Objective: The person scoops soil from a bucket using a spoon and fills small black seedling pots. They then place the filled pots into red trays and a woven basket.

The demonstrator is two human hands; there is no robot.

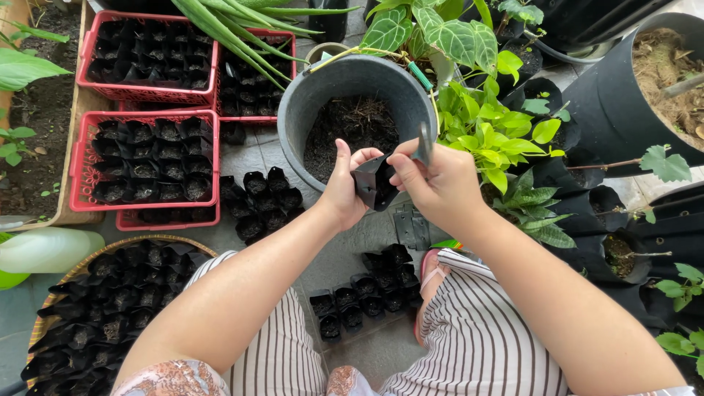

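Together, both hands (396,183) pinching a small black nursery bag (374,182) over the soil-filled pot (357,110).

crates (150,95) left of bucket (345,84), plants (499,132) right

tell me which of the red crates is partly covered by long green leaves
The red crate at the top middle, right of the top-left crate: long leaves cross it, while the others lie uncovered.
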